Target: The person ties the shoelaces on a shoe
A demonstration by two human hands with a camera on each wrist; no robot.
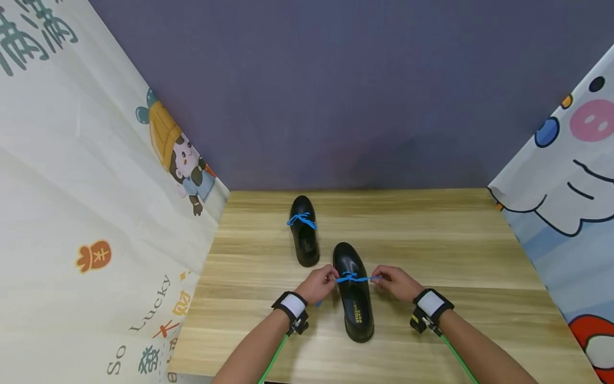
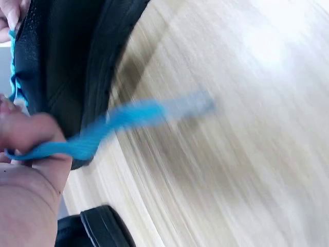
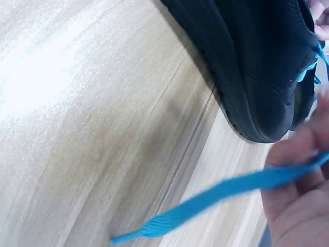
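We pinch the blue lace (image 1: 353, 278) ends of the near shoe (image 1: 354, 298) with left hand (image 1: 316, 285) and right hand (image 1: 395, 282), fingers closed on them; the far shoe (image 1: 304, 237) is already tied, this bow remains.

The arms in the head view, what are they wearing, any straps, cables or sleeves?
Both forearms are bare, with no sleeves in view. Each wrist carries a black strap with a white patch: one by the left hand, one by the right hand. A small black device hangs under each strap, the right one with a yellow mark. A green cable runs back along each forearm.
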